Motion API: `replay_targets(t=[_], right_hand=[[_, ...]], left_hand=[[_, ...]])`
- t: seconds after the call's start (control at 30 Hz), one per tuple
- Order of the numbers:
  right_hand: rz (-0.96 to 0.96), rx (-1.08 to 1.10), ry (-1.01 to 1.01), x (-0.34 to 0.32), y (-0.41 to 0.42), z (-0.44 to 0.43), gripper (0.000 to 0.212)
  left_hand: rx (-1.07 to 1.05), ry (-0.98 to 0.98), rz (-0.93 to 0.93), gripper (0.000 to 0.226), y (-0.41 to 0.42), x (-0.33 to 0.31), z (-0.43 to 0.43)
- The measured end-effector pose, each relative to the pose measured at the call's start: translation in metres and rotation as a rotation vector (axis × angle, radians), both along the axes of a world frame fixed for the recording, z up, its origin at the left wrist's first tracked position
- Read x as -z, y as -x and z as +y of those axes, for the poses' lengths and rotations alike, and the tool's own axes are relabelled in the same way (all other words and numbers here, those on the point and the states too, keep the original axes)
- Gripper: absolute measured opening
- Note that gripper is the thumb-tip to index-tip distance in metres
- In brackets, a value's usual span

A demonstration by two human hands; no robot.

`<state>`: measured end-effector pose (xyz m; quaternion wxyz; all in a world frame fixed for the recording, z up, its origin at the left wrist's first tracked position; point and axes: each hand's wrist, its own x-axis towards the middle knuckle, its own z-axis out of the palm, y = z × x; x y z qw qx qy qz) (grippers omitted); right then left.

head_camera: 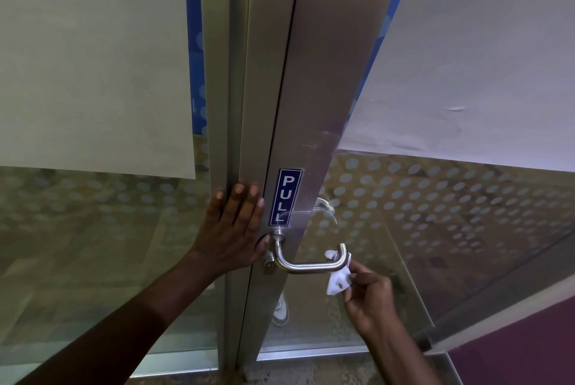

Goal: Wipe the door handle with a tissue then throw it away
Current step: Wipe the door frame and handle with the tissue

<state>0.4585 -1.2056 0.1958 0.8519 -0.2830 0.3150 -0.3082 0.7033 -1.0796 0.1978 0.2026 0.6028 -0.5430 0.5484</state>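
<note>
A brushed-steel lever door handle (306,266) juts from the aluminium door frame (314,98), just below a blue PULL sticker (285,197). My right hand (371,297) pinches a crumpled white tissue (337,280) against the handle's bent right end; part of the tissue wraps around the bend. My left hand (235,226) lies flat, fingers spread, on the frame left of the handle, its thumb touching the handle's base. It holds nothing.
Glass panels with frosted dots flank the frame, each with a sheet of paper (93,57) stuck over its upper part. A keyhole cylinder (269,266) sits under the handle. A white shoe (281,310) shows through the glass below. Purple floor lies at the bottom right.
</note>
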Motion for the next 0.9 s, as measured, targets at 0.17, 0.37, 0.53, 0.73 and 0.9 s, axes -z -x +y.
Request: replay_targets(t=[0.17,0.37,0.53,0.73,0.9], right_hand=[[0.007,0.01,0.024,0.009,0.001,0.023,0.046],[0.049,-0.022,-0.063,0.018,-0.021,0.056,0.042],[0.026,-0.061,-0.111,0.021,-0.048,0.076,0.041],[-0.086,-0.053,-0.224,0.022,-0.072,0.078,0.041],[-0.146,-0.068,-0.233,0.022,-0.076,0.068,0.052]], left_hand=[[-0.004,0.003,-0.01,0.08,0.0,0.0,-0.001],[-0.005,0.007,-0.018,0.081,-0.001,0.0,-0.002],[-0.014,0.006,-0.013,0.081,0.0,0.0,-0.001],[-0.025,0.005,-0.014,0.082,-0.001,0.0,-0.002],[-0.028,-0.007,-0.023,0.084,-0.002,0.0,0.0]])
